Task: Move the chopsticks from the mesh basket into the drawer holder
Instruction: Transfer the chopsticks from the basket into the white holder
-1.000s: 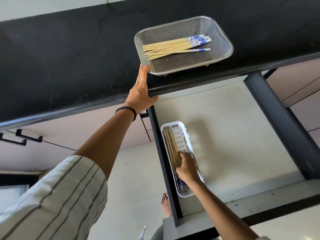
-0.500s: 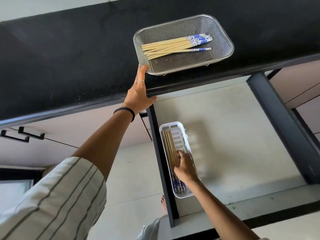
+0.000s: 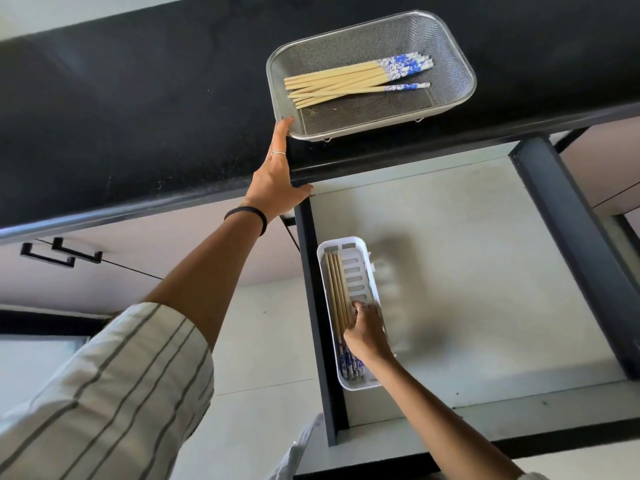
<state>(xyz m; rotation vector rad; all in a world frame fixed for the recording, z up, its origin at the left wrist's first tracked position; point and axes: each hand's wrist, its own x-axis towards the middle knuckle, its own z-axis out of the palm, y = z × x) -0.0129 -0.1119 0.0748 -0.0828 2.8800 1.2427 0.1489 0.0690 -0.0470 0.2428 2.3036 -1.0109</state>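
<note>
Head view: the job looks partly done. At about 1 o'clock in the frame, the mesh basket point(image 3: 371, 75) sits on the black table point(image 3: 138, 109) and holds a loose bundle of chopsticks point(image 3: 353, 79), wooden tips toward 9 o'clock, blue-patterned ends toward 3 o'clock; one lies a little apart on the 6 o'clock side of the bundle. These are left to move.

Toward 6 o'clock, the drawer point(image 3: 450, 271) stands pulled out below the table edge. The white drawer holder point(image 3: 349, 247) lies along its left wall and already carries several moved chopsticks point(image 3: 335, 296), packed side by side against the holder's 9 o'clock wall, their patterned ends toward 6 o'clock.

The right hand point(image 3: 367, 336) is down in the holder, fingers curled onto the sticks there, touching or lightly pinching them; it seems to be settling that batch into line. The left hand point(image 3: 277, 181) lies flat and spread on the table edge, its longest fingertip touching the basket's near-left corner, holding nothing.

By my reckoning, roughly another handful or two of trips remains.
</note>
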